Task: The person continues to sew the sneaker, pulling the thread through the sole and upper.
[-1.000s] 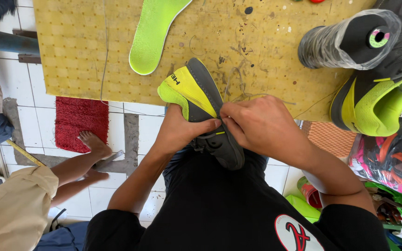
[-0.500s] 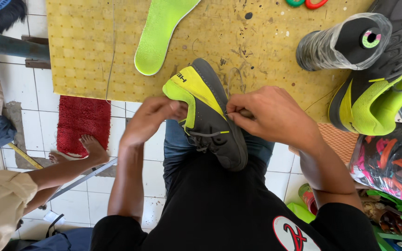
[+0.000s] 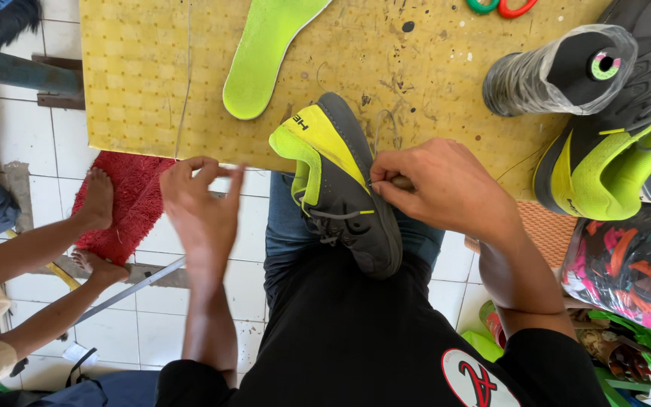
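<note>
I see the yellow worktable [image 3: 145, 75] across the top of the view; taking it as landmark. The grey-and-lime shoe [image 3: 340, 188] sits on the person's lap, toe resting on the table's near edge, sole side to the right. At the table's right end: another grey-and-lime shoe [image 3: 604, 166], a plastic-wrapped black shoe [image 3: 559, 68] just above it. Lime insole [image 3: 265, 53] lies flat on the table, above the lap shoe. Red mat [image 3: 133, 196] on the tiled floor below the table's left part, another person's bare feet [image 3: 99, 203] on it. Right hand [image 3: 446, 188] pressed against the shoe's sole edge, fingers pinched on a small tool; I can't tell what kind. Left hand [image 3: 201, 207] off the shoe, left of it, motion-blurred, fingers loosely curled, holding nothing I can make out.
</note>
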